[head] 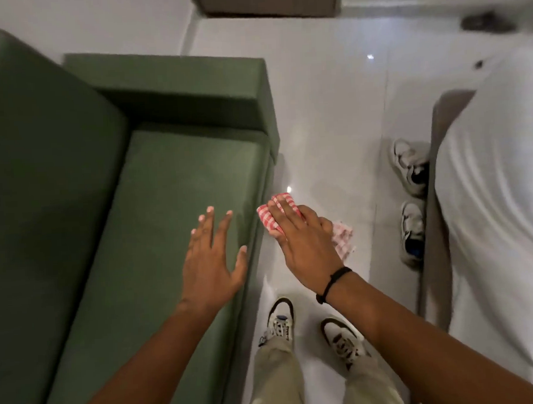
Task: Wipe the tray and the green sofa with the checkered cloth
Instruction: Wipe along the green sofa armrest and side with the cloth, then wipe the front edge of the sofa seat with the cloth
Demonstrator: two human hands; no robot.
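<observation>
The green sofa [154,188] fills the left half of the head view, with its seat cushion, backrest and far armrest showing. My left hand [213,262] hovers flat over the seat's front edge, fingers spread, holding nothing. My right hand [306,242] is just off the sofa's front edge, above the floor, gripping the red-and-white checkered cloth [270,215]. Part of the cloth sticks out ahead of my fingers and part hangs behind the palm. No tray is in view.
A bed with a white sheet [497,191] and a brown frame runs down the right side. A pair of sneakers [412,201] lies on the glossy white floor beside it. My own feet stand in the narrow aisle. A brown door [268,3] is at the far end.
</observation>
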